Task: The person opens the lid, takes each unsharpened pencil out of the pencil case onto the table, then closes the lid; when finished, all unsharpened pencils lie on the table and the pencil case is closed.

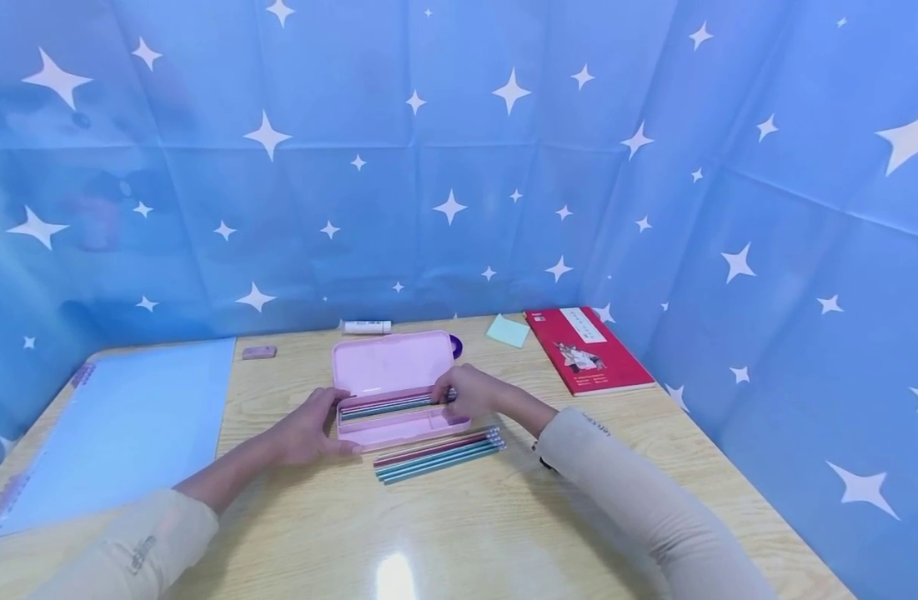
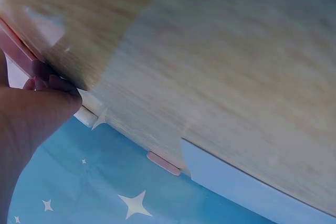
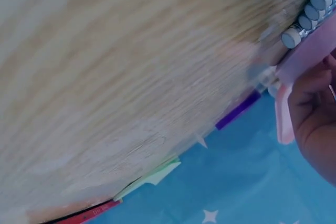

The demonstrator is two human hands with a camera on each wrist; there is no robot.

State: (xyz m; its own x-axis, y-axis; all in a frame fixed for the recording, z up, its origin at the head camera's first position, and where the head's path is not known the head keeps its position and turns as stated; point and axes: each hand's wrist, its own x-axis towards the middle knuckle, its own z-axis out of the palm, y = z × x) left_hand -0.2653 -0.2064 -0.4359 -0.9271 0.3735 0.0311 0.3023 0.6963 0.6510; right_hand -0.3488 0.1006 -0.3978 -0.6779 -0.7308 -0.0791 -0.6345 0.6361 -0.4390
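A pink pencil case lies with its lid up, and several pencils lie lengthwise inside it. My left hand grips the case's left end, thumb at the front corner and fingers toward the hinge. Over the right end of the case, my right hand has its fingers curled down at the ends of the pencils inside; the case wall partly hides these fingertips in the right wrist view. Just in front of the case, several more pencils, teal, dark red and gold-toned, lie side by side with their eraser ends to the right.
Behind the case are a white tube and a purple round thing, partly hidden. A pink eraser and a large pale-blue sheet lie left. Green sticky notes and a red book lie right, near the starry curtain.
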